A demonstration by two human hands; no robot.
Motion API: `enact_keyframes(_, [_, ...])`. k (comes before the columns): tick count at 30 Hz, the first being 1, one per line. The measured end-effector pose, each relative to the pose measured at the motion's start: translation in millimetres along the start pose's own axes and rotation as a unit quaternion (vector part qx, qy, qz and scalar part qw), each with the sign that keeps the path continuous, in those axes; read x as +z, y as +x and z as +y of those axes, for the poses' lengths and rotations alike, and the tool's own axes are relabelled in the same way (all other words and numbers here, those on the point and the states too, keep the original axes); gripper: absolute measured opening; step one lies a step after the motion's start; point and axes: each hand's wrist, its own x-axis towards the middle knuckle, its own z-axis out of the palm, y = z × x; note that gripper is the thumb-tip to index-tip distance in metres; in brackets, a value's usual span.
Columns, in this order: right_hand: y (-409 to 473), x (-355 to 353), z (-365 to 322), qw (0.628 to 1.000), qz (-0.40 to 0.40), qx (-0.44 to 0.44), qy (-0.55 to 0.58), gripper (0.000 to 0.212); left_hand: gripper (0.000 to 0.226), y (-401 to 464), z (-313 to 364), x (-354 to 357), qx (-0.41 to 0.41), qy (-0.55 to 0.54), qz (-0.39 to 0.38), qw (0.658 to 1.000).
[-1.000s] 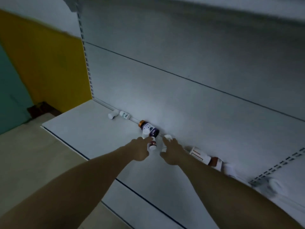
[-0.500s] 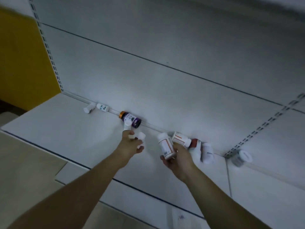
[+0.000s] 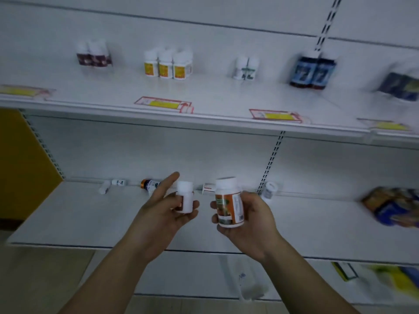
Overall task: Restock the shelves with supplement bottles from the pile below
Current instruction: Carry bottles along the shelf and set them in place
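above the low shelf [image 3: 90,214], the left hand [image 3: 163,211] holds a small white bottle [image 3: 185,197] and the right hand [image 3: 247,220] holds an orange bottle [image 3: 228,203].

- We see an upper shelf [image 3: 215,98] above a lower shelf [image 3: 90,218], both running left to right.
- On the upper shelf, far back, five bottle groups stand in a row: one at the left [image 3: 94,54], the next [image 3: 167,65] right of it, a pair [image 3: 246,68] past the middle, a further pair [image 3: 313,72], and a blurred group [image 3: 401,86] at the far right.
- Tags [image 3: 163,103] lie along the upper shelf's near edge.
- On the lower shelf, loose bottles [image 3: 118,182] lie along the back wall.
- Our left hand [image 3: 163,211] holds a small bottle [image 3: 185,197] near us, above the lower shelf; just right, our right hand [image 3: 247,220] holds a larger bottle [image 3: 229,203].
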Motion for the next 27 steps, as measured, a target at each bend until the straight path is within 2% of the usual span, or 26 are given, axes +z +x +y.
enact_keyframes(2, [-21,-2,-13,0.997,-0.026,-0.039,-0.057,0.044,0.05,-17,4,22,0.028,0.037,-0.024,0.999])
enact_keyframes(5, [-54,-5,-38,0.98,-0.063,-0.128,-0.139,0.037,0.048,-40,7,58,0.07,0.089,-0.063,0.992])
enact_keyframes(10, [-106,-15,-90,0.963,-0.095,-0.226,-0.115,0.044,0.058,-69,6,116,0.103,0.106,-0.127,0.981])
enact_keyframes(13, [-124,-22,-118,0.956,-0.109,-0.252,-0.104,0.052,0.057,-79,3,151,0.153,0.111,-0.158,0.969])
enact_keyframes(18, [-142,-34,-160,0.948,-0.096,-0.279,-0.121,0.059,0.057,-78,4,198,0.206,0.142,-0.165,0.954])
enact_keyframes(19, [-144,-36,-168,0.943,-0.086,-0.289,-0.141,0.055,0.054,-76,6,206,0.21,0.15,-0.171,0.951])
enact_keyframes(22, [-145,-41,-191,0.919,-0.033,-0.332,-0.212,0.019,0.05,-62,14,231,0.208,0.191,-0.181,0.942])
enact_keyframes(23, [-143,-42,-198,0.912,-0.019,-0.343,-0.223,0.014,0.05,-55,17,239,0.209,0.211,-0.189,0.936])
enact_keyframes(27, [-126,-35,-218,0.887,0.01,-0.372,-0.273,0.014,0.047,-27,29,261,0.226,0.259,-0.202,0.917])
